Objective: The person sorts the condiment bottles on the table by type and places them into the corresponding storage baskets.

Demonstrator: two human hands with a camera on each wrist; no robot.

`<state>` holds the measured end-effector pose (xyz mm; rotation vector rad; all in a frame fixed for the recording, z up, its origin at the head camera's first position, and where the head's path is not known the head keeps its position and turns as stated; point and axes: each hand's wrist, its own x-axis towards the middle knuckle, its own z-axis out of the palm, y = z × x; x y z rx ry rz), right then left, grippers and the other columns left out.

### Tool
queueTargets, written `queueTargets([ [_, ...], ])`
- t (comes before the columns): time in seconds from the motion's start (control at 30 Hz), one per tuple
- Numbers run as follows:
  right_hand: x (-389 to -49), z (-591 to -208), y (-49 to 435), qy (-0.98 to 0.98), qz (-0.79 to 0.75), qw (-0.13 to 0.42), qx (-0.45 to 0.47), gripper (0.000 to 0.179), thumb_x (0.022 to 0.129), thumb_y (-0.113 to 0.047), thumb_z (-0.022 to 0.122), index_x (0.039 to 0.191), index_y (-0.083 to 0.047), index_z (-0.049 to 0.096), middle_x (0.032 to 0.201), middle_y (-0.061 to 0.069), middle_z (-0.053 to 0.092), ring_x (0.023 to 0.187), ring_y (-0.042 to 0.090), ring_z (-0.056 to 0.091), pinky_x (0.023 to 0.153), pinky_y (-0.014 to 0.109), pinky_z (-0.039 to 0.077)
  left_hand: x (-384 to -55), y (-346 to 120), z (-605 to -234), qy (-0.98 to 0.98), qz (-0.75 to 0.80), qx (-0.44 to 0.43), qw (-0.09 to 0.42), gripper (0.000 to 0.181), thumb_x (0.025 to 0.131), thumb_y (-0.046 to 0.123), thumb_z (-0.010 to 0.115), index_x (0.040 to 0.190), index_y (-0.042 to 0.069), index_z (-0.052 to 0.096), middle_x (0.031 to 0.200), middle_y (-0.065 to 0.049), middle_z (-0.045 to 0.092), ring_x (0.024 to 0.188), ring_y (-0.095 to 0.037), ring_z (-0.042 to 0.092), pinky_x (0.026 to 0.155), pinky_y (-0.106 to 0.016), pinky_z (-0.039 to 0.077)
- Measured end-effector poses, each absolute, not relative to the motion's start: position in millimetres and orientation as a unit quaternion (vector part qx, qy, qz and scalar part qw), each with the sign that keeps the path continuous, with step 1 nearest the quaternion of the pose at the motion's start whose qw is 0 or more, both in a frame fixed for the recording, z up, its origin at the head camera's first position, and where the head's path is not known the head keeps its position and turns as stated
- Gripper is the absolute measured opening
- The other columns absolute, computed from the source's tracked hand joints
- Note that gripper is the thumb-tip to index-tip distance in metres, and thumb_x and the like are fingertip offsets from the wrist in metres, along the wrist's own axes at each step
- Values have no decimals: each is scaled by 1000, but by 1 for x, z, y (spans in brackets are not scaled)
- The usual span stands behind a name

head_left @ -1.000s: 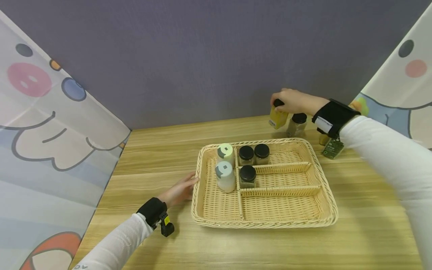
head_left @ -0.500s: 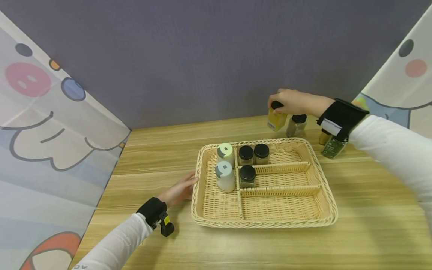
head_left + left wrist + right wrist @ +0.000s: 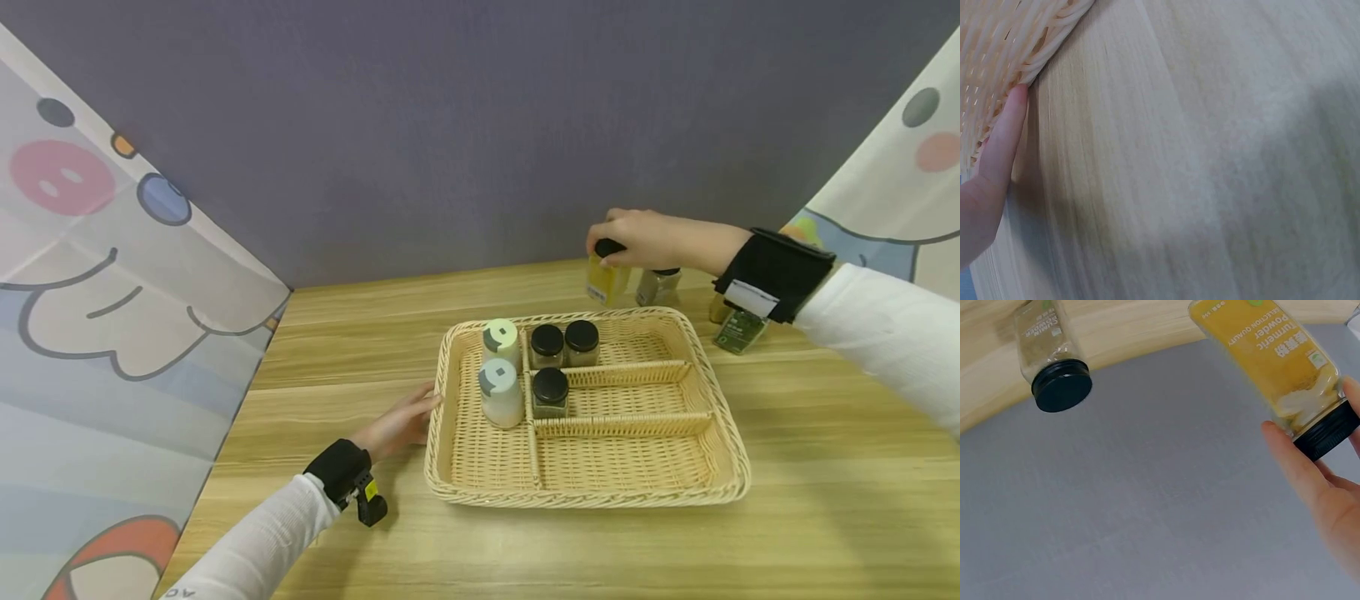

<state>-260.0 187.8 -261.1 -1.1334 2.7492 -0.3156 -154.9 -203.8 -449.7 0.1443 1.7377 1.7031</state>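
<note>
My right hand (image 3: 637,237) pinches the black cap of a yellow turmeric powder jar (image 3: 1272,356) behind the basket. The jar is off its upright, slightly tilted, and its label reads clearly in the right wrist view. Beside it a ginger-brown spice jar (image 3: 1044,337) with a black lid stands on the table. My left hand (image 3: 397,427) rests against the left outer side of the wicker basket (image 3: 592,498), its thumb (image 3: 1007,134) straight along the weave under the rim. The other left fingers are mostly hidden.
In the basket's left compartment stand two white-capped bottles (image 3: 501,396). Black-lidded jars (image 3: 551,387) sit in the back and middle right compartments. A green-labelled jar (image 3: 740,331) and a partly hidden jar (image 3: 718,311) are right of the basket. A grey wall (image 3: 450,150) rises behind the table.
My right hand has moved slightly left and toward the basket, carrying the turmeric jar lower. The left hand and the basket have stayed in place.
</note>
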Motion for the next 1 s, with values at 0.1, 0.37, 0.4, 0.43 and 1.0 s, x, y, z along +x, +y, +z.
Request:
queueTargets([
  [0.1,-255,-259,186,914,-106,72,-384,23,85,-11,57,106,-8,52,101,19,48,87,31,51,68,47,50,-155,-204,-449,671,654,56,345,47,96,28,34,137,16,14,141,-21,25,124,-33,28,94,-58,34],
  [0.37,-243,-255,183,909,-117,66,-394,23,84,-10,58,106,-8,53,100,18,48,87,30,52,68,46,51,-154,-203,-448,668,656,59,346,48,96,29,34,137,16,14,141,-22,25,124,-33,27,94,-59,33],
  [0.4,-242,-255,182,909,-118,66,-395,23,83,-10,58,106,-9,53,100,17,48,87,30,53,68,45,51,-154,-203,-448,669,655,59,346,48,96,29,34,137,17,14,141,-21,25,124,-33,27,94,-59,33],
  [0.43,-241,-255,182,909,-118,67,-394,23,83,-10,58,106,-9,53,100,17,48,87,30,53,68,45,51,-154,-203,-448,669,655,59,346,48,96,29,34,137,17,14,141,-21,25,125,-33,27,94,-59,33],
  [1.0,-224,-254,175,887,-137,45,-439,20,81,-10,61,100,-10,55,99,16,51,84,28,55,67,43,53,-155,-204,-450,670,654,59,347,47,96,29,33,137,17,13,141,-21,25,124,-33,27,94,-59,33],
])
